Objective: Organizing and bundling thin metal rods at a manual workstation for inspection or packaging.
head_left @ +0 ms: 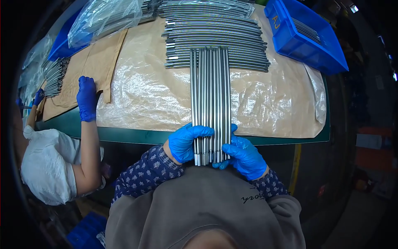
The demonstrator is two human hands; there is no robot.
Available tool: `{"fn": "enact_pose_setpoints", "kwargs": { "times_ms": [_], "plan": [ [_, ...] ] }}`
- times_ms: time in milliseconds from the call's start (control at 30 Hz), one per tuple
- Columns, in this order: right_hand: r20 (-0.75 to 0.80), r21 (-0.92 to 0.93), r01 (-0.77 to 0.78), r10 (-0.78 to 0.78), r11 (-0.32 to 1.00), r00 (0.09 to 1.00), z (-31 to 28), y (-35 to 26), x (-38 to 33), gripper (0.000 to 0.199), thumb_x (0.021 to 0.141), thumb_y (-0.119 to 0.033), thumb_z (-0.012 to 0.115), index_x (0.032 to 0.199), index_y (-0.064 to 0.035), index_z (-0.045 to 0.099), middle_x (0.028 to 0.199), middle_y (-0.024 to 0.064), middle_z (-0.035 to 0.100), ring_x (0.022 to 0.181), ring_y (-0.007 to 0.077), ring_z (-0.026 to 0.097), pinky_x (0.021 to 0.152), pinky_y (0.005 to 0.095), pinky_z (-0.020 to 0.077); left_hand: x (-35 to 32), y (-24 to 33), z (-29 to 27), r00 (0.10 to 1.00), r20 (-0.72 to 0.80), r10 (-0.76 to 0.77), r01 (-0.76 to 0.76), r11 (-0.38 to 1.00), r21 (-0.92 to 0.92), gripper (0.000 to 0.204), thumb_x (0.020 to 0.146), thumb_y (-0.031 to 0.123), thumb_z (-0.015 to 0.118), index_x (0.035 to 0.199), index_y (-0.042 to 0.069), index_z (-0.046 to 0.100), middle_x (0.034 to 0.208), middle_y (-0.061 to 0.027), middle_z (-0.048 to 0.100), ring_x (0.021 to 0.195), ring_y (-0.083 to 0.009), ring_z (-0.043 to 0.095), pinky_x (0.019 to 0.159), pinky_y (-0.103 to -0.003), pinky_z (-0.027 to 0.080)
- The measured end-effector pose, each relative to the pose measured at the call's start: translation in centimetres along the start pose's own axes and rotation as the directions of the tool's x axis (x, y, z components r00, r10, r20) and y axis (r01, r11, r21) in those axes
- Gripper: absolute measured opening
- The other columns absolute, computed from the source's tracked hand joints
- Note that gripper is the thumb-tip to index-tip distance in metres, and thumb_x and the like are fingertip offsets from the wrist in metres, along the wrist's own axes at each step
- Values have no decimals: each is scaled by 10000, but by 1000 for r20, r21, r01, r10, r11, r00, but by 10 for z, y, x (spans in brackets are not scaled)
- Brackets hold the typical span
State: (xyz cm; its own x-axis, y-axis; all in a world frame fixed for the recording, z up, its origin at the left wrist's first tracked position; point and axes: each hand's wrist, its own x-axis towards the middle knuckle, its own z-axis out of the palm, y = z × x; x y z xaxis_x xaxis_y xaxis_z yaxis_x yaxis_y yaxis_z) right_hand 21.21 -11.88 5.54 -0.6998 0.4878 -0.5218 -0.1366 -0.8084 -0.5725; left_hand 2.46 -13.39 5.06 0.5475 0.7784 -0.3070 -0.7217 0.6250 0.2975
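- Bin [316,57]: blue plastic, far R
- Rod row [215,33]: far ctr, partly hidden by held rods [214,91]
- Co-worker's glove [86,95]: L
- Sheet [145,99]: tan, crinkled, on green surface [124,135]
- Held rods: thin metal, near ctr; L grip [182,143] & R grip [247,158] closed round near ends

The bundle of rods [210,91] hides part of the fingers of your left hand [182,143] and right hand [248,159], and covers a section of the row of rods [246,50] beyond. The blue bin's wall [286,43] partly conceals the rods inside [306,31]. The upper edge crops the clear plastic bag [105,23]; objects at far right [371,141] are too dark and blurred to identify.
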Motion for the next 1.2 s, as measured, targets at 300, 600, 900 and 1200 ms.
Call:
{"fn": "enact_pose_setpoints", "kwargs": {
  "times_ms": [300, 600, 900, 1200],
  "plan": [
    [-12, 36, -30, 30, 999, 999, 0, -4, 1, 321, 842, -144, 521, 1093, 52, 481, 890, 187, 603, 731, 270, 630, 565, 289, 540, 0, 2, -1, 998, -69, 6, -3, 999, 45, 525, 772, 101, 519, 1244, -32, 332, 1175, -217, 475, 962, -330, 552, 738, -427, 512],
    [180, 315, -70, 13, 946, 984, -13, -2, 5, 309, 835, -107, 506, 1097, 55, 480, 911, 198, 598, 765, 296, 622, 606, 329, 536, -5, 2, 2, 967, -254, -8, -8, 998, -61, 445, 736, -24, 544, 1164, -32, 424, 1004, -200, 568, 856, -288, 604, 698, -407, 538],
    [98, 308, -53, 23, 950, 995, -17, 1, 6, 390, 803, -88, 519, 1172, 5, 432, 1017, 187, 571, 847, 291, 608, 678, 389, 534, -4, 4, 4, 972, -237, 3, -10, 1000, -28, 442, 737, -27, 546, 1165, -9, 438, 1026, -173, 571, 886, -260, 599, 752, -389, 521],
    [158, 291, -47, 0, 956, 987, -18, -1, 4, 436, 794, -85, 526, 1205, -24, 397, 1053, 175, 550, 893, 289, 592, 706, 435, 524, -3, 5, 8, 986, -165, 14, -15, 1000, -7, 484, 743, -16, 545, 1207, -3, 407, 1063, -147, 560, 939, -243, 577, 808, -363, 494]
  ]
}}
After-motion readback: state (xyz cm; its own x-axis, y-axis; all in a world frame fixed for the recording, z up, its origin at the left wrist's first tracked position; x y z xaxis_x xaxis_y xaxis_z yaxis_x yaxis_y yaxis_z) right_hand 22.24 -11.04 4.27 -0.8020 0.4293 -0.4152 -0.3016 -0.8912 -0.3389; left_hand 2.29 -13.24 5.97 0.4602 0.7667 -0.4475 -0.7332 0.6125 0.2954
